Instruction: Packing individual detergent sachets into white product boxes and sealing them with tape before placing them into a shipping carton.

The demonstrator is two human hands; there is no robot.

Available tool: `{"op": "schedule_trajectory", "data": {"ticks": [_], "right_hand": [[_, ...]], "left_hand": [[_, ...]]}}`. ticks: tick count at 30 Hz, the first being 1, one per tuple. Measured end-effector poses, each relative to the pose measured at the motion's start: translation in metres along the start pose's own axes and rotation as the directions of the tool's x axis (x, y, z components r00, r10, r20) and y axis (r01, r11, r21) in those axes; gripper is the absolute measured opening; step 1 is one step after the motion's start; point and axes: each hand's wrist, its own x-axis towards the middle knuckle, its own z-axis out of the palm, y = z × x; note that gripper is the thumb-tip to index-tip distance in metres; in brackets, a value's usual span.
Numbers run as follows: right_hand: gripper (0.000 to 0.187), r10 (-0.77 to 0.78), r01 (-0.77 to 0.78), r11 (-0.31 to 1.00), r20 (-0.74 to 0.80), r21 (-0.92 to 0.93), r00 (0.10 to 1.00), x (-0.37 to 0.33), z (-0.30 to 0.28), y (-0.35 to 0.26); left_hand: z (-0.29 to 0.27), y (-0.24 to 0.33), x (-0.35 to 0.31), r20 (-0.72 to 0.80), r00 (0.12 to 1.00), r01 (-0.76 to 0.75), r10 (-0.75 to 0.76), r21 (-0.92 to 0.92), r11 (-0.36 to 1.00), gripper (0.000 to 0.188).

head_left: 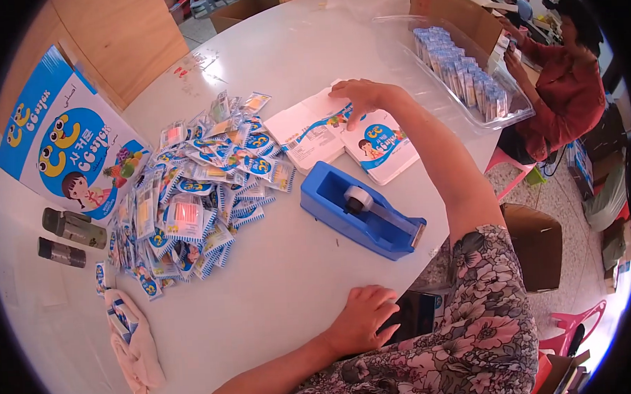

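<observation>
My right hand point(366, 98) reaches over a stack of flat cartons point(391, 162), white and blue with a cartoon print. Its thumb and fingers are apart and touch the cartons' far side. More flat cartons point(310, 151) lie at the left of that stack, partly overlapping it. Near the table's front edge rests my left hand point(363, 318), holding nothing, its fingers loosely bent and apart. Between my hands stands a blue tape dispenser point(362, 212) with a roll of tape. Left of it spreads a large heap of small wrapped sachets point(196, 195).
An upright printed box point(73, 137) stands at the left, near two dark bottles point(74, 229) and a pink cloth point(133, 346). A clear tray point(499, 124) holds rows of sachets at the far right. Beyond it sits a person in red point(568, 91). An open cardboard box point(532, 247) is below the table.
</observation>
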Motion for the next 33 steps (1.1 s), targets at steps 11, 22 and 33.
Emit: {"op": "schedule_trajectory", "data": {"ticks": [11, 22, 33], "right_hand": [[0.112, -0.030, 0.015, 0.970, -0.060, -0.244, 0.998, 0.004, -0.006, -0.020], [0.037, -0.077, -0.086, 0.928, -0.410, -0.363, 0.909, -0.086, -0.100, -0.023], [0.027, -0.347, 0.190, 0.935, -0.663, -0.299, 0.663, -0.269, -0.104, -0.286]], "left_hand": [[0.003, 0.000, -0.001, -0.018, 1.000, 0.021, -0.021, 0.001, 1.000, 0.030], [0.008, -0.002, 0.001, -0.127, 0.987, -0.099, 0.103, 0.037, 0.994, 0.029], [-0.139, 0.047, -0.070, -0.897, 0.367, 0.296, 0.247, 0.365, 0.883, 0.123]]}}
